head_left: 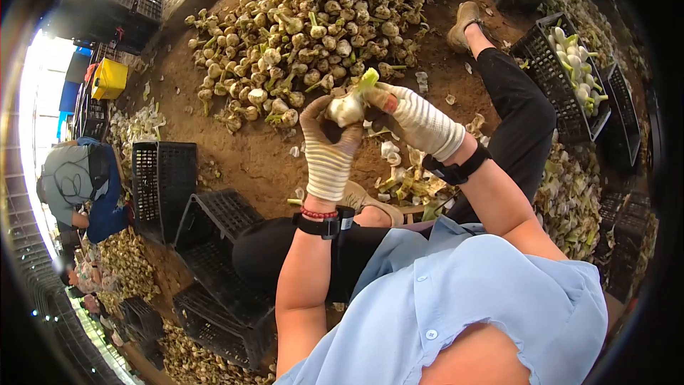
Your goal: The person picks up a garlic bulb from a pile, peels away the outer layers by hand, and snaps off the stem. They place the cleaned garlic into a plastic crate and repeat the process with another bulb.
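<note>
A garlic bulb with a pale, partly bared body and a short green stem stub is held up between both gloved hands. My left hand, in a striped knit glove with a brown palm, has thumb and fingers curled round the bulb from below. My right hand, in a matching glove with a red patch at the thumb, closes on the bulb's side beside the stem. Its fingertips are partly hidden behind the bulb. Past the hands, a large heap of untrimmed garlic bulbs spreads over the dirt floor.
Black plastic crates stand along the left. At the right, another crate holds whitish peeled garlic. Peeled skins lie near my shoe. A yellow container is at upper left, and another person sits below it.
</note>
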`<state>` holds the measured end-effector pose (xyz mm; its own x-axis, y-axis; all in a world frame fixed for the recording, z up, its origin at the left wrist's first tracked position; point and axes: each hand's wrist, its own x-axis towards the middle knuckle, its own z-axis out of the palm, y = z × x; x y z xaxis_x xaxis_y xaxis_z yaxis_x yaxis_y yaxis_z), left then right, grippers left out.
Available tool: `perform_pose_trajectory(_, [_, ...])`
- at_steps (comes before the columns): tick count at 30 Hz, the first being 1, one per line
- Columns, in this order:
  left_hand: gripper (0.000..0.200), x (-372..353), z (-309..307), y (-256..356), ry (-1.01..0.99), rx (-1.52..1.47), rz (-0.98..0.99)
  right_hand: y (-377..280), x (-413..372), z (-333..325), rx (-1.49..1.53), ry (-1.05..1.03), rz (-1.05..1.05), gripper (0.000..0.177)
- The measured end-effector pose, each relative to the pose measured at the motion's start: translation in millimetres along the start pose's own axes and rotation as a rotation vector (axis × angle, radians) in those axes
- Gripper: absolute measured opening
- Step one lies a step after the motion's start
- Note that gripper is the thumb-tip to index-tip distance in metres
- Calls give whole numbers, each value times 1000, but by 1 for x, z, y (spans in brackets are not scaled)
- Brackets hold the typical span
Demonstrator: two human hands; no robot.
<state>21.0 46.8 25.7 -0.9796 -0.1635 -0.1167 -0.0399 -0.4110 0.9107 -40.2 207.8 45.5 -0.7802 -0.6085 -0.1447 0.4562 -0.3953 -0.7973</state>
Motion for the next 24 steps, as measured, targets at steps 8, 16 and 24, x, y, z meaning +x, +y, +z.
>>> perform_pose_trajectory(8, [75, 0, -2, -11, -4, 543, 458, 7, 8, 12, -348, 101, -205, 32])
perform_pose_trajectory(16, [68, -2, -4, 1, 11, 387, 246, 2, 8, -4, -587, 59, -138, 24])
perform_pose_trajectory(24, [43, 24, -23, -14, 134, -231, 12, 5, -6, -1, -757, 107, -256, 20])
